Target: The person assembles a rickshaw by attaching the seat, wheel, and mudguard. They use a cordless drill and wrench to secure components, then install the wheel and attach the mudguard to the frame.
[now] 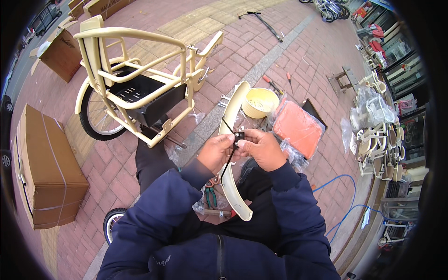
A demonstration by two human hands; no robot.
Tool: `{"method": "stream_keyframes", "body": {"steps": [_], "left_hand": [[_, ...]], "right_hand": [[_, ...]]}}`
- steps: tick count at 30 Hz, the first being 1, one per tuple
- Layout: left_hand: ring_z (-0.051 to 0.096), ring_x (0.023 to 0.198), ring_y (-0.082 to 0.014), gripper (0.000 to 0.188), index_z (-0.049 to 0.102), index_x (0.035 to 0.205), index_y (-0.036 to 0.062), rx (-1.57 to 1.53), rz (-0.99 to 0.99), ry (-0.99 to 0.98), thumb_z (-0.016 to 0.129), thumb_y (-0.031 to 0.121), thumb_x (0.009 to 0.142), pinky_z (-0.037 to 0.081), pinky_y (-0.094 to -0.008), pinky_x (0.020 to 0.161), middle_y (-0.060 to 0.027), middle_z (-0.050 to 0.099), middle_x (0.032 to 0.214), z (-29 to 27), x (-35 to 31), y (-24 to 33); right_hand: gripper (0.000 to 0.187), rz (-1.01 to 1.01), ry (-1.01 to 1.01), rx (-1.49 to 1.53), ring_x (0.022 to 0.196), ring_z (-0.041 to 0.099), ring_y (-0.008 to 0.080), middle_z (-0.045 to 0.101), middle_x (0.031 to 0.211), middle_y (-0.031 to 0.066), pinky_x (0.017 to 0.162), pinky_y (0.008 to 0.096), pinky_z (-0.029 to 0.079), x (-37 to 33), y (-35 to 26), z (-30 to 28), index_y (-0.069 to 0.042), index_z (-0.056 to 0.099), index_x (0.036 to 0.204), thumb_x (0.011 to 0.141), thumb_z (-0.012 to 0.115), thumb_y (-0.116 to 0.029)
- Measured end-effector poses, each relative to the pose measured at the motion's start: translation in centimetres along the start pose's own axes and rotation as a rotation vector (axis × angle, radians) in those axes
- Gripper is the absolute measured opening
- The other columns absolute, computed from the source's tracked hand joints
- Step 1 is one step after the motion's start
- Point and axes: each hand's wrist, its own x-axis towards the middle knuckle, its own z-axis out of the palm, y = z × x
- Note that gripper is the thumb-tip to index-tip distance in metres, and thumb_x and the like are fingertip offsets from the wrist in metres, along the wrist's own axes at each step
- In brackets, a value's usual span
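Observation:
A cream curved mudguard (236, 196) stretches away from me between my legs, its middle behind my hands. Over it, my left hand (216, 153) pinches a small black bracket (239, 136) from the left. My right hand (264, 150) closes on the same bracket from the right, thumb and forefinger against it. Thin black rods (227, 164) run out from the bracket area above and below my fingers. Whether the bracket is fixed to the mudguard is hidden. Green-handled pliers (211, 195) lie on the ground below my left hand.
A cream tricycle frame (140, 74) with a black box stands at the left, near a large cardboard box (56, 177). Beyond my hands are a yellow basin (260, 102), screwdrivers (272, 84) and a plastic-wrapped orange pad (298, 128). A blue hose (353, 186) curls at right.

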Motion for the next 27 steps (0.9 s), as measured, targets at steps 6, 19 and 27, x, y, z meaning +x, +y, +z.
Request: {"method": "stream_keyframes", "body": {"steps": [6, 19, 27], "left_hand": [[0.067, 0.092, -0.0237, 0.035, 0.057, 0.118, -0.0022, 0.015, 0.029, 0.044, 0.048, 0.028, 0.103, 0.055, -0.0378, 0.085, -0.0131, 0.067, 0.105, -0.2, 0.1, -0.4], [0.064, 0.07, -0.0222, 0.02, 0.067, 0.101, -0.0002, 1.162, 0.577, 0.375, 0.067, 0.014, 0.087, 0.052, -0.0333, 0.068, -0.0138, 0.065, 0.088, 2.0, -1.1, 1.9], [0.065, 0.061, -0.0268, 0.034, 0.062, 0.085, -0.0035, 0.755, -0.031, 0.315, 0.049, 0.025, 0.098, 0.051, -0.0398, 0.061, -0.0114, 0.058, 0.071, -0.1, -0.6, 0.9]], "right_hand": [[0.041, -0.008, 0.055, -0.138, 0.081, 0.067, 0.0152, 0.069, 0.098, 0.0146, 0.068, 0.0269, 0.054, 0.2, 0.6, 0.4, 0.013, 0.055, 0.12, 0.084, 0.065, -0.003], [0.036, 0.064, 0.039, 0.027, 0.072, 0.061, 0.0125, 0.065, 0.09, 0.0102, 0.063, 0.0246, 0.05, 0.4, 0.6, 1.2, 0.014, 0.057, 0.112, 0.079, 0.063, -0.001], [0.032, 0.147, 0.058, 0.016, 0.069, 0.062, 0.0135, 0.066, 0.086, 0.0092, 0.061, 0.0254, 0.051, 0.7, 2.1, 1.9, 0.012, 0.061, 0.102, 0.077, 0.066, -0.006]]}}
